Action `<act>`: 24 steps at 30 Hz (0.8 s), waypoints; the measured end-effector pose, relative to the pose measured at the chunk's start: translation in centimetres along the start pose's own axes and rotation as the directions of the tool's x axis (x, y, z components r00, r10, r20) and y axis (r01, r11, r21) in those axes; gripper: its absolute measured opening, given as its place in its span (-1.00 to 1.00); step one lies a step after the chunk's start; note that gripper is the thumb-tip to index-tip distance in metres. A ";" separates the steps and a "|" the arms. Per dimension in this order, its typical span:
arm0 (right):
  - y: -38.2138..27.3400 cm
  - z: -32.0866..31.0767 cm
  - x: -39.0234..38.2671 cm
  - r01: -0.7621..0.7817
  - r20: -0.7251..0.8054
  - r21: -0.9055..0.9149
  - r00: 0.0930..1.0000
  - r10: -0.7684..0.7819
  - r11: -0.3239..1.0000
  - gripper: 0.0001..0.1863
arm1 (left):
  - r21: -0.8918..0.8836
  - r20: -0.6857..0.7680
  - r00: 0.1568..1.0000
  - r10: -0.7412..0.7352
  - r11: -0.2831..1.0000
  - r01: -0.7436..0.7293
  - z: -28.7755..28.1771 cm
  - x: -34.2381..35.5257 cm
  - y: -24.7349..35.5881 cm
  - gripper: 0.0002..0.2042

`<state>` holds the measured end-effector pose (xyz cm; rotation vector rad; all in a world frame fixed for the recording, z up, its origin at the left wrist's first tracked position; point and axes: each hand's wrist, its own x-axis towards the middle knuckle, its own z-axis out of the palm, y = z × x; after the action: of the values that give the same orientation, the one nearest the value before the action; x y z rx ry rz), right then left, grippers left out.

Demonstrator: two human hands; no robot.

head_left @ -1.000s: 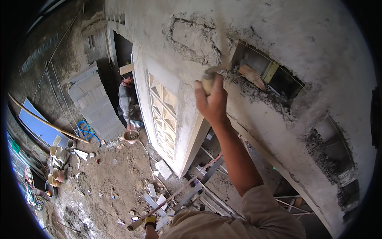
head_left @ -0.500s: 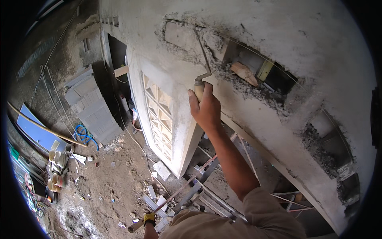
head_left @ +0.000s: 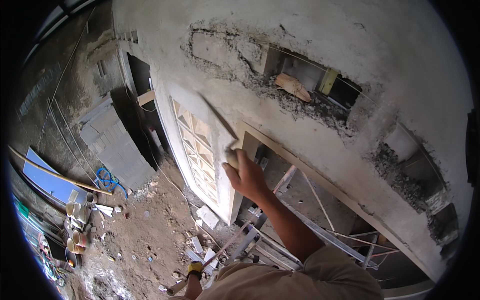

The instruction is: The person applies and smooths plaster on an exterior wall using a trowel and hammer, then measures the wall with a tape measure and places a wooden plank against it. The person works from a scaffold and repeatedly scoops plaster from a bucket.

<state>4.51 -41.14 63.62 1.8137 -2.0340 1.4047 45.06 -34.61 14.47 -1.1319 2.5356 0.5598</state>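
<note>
Right hand (head_left: pixel 246 177) had its grip closed tight on the trowel (head_left: pixel 222 127) handle; looked light, stiff, best held there, blade against the plastered wall (head_left: pixel 320 145).

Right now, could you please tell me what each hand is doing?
Right hand: closed on a trowel handle, blade at the wall.
Left hand: cannot tell; barely visible at the lower edge.

the right hand (head_left: pixel 245 175) is holding a trowel (head_left: pixel 220 120) up before the wall (head_left: pixel 350 45), left of and below the wall opening (head_left: pixel 310 82). a block (head_left: pixel 294 87) is lying in that opening. the door (head_left: pixel 197 150) is standing left of the hand.
</note>
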 end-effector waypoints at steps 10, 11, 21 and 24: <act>3.3 -3.4 -7.0 -0.155 0.263 -0.212 0.942 0.209 0.965 -0.55 | -0.676 -0.736 0.629 -0.252 0.317 -0.665 -43.3 6.9 17.7 -0.87; 2.9 -3.4 -9.2 -0.129 0.329 -0.201 0.925 0.190 0.971 -0.54 | -0.504 -0.861 0.486 -0.148 0.371 -0.780 -49.1 6.2 19.7 -0.85; 12.6 -2.5 -38.1 -0.567 0.536 -0.428 0.468 0.703 0.704 -0.36 | 0.729 -0.450 0.334 0.828 0.557 -0.398 -76.5 13.1 37.4 -0.61; 15.9 -1.9 -49.5 -0.389 0.533 -0.499 0.566 0.628 0.774 -0.57 | 0.731 -0.437 0.397 0.807 0.576 -0.366 -77.0 13.8 39.6 -0.57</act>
<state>5.38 -4.70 26.49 1.7972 -3.1418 0.3206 -2.89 -55.13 84.98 -0.0752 3.4794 -0.6855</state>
